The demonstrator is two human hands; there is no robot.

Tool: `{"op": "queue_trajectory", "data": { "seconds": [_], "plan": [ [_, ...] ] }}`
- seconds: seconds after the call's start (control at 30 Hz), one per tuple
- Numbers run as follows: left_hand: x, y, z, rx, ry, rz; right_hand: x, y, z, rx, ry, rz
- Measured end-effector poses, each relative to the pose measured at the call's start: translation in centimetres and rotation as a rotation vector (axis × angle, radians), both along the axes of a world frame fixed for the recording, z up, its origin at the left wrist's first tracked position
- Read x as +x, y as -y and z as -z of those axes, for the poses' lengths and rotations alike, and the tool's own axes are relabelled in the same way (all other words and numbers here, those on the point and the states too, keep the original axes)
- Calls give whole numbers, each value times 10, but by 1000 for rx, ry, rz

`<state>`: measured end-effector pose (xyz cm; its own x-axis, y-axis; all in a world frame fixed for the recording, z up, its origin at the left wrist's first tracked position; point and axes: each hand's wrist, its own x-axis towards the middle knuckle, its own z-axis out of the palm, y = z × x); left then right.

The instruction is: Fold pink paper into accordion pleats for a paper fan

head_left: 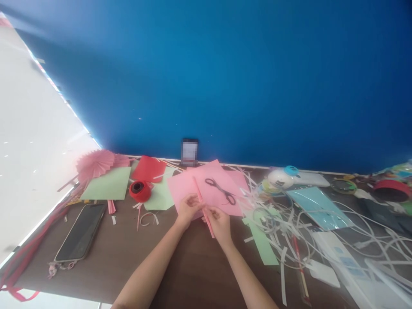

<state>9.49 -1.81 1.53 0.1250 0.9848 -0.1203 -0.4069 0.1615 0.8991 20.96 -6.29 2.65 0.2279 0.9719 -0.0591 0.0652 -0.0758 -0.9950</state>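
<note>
Head view: slim, straight pink paper strip (198,193) in both hands (220,223)

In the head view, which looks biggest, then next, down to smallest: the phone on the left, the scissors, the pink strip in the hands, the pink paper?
1. Pink paper
2. Phone
3. Pink strip and scissors: unsure; the strip is longer, the scissors wider.

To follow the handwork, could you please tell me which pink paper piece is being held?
The narrow strip, pinched by left hand and right hand; the wide sheets and pleated fan are unheld.
</note>
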Motion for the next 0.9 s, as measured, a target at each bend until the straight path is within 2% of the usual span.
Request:
{"op": "queue_trajectory", "data": {
  "seconds": [0.1, 0.2, 0.37, 0.5, 0.63, 0.77, 0.9],
  "plan": [
    [1, 1, 1, -42, -27, -54, -1, 2, 4, 78, 142, 30],
    [2, 2, 3, -49, -53, -87, -2, 2, 10, 221, 353, 58],
    [5, 4, 4, 13, -85, -129, -3, 2, 18, 506, 693, 98],
    [7, 8, -1, 70, -151, -177, -2, 2, 21, 627, 879, 61],
    [7, 12, -6, 102, -221, -163, 0, 3, 23, 677, 926, 51],
    [6, 9, -4, 180, -257, -135, 0, 3, 25, 672, 882, 40],
    [1, 3, 1, 175, -259, -44, 1, 1, 22, 514, 714, 112]
  ]
}}
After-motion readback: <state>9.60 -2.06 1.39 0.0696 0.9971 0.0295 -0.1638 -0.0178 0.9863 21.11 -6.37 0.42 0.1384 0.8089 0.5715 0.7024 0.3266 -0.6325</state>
